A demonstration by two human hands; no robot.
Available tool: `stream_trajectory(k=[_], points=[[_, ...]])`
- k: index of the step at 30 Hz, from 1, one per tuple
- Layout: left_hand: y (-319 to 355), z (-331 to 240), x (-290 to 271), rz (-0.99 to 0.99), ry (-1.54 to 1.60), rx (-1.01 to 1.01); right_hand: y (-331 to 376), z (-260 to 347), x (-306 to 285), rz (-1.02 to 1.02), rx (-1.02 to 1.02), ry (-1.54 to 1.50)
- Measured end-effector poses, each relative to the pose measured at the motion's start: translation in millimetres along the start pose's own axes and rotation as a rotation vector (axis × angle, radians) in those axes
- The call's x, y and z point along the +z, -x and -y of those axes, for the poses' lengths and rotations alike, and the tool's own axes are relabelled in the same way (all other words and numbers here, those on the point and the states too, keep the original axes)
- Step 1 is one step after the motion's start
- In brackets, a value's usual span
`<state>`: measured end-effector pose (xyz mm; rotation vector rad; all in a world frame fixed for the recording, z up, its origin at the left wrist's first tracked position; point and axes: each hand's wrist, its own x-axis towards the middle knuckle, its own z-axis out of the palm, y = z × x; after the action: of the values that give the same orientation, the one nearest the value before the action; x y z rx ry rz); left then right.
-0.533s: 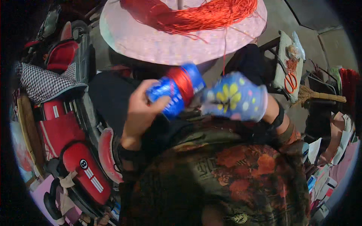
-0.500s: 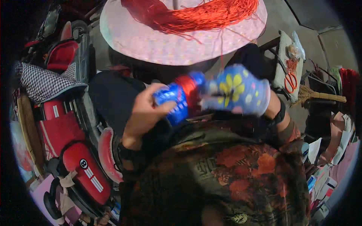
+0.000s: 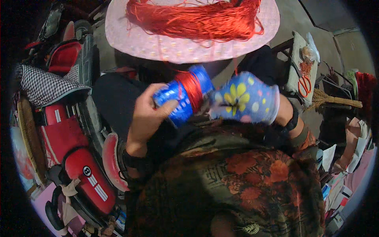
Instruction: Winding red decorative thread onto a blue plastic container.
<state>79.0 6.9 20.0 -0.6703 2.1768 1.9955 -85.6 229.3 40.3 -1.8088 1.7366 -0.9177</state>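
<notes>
My left hand (image 3: pixel 148 112), bare, is wrapped round the lower end of a shiny blue spool-like cylinder (image 3: pixel 175 100), held tilted above my lap. A band of red cord (image 3: pixel 191 89) is wound round its middle. My right hand (image 3: pixel 244 98) wears a blue glove with yellow flowers, its fingers closed beside the cylinder's right side. A red strand comes down from the skein to this glove; the fingertips are partly hidden and blurred. Ahead, a large red skein (image 3: pixel 193 23) lies across a round, pink cloth-covered disc (image 3: pixel 177 53).
To the right, orange-handled scissors (image 3: pixel 304 86) lie on a padded bench (image 3: pixel 294 81), near a straw broom (image 3: pixel 335 100). At the left stands a red scooter-like vehicle (image 3: pixel 89 179) with a checkered cover (image 3: pixel 49 85). Papers and boxes (image 3: pixel 339 193) are piled at the lower right.
The disc and its skein have turned, and the skein now lies level across the top. The cylinder has shifted slightly left, while my gloved hand has dropped a little.
</notes>
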Motion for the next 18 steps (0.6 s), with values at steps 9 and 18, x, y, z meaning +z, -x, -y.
stream_trajectory(k=[9, 18], points=[[15, 30, -21, 0.266, 0.520, -0.027, 12, -50, 31, -0.165, 0.242, -0.498], [2, -4, 1, 0.054, 0.029, -0.068, -11, 10, -11, -0.083, 0.000, 0.096]])
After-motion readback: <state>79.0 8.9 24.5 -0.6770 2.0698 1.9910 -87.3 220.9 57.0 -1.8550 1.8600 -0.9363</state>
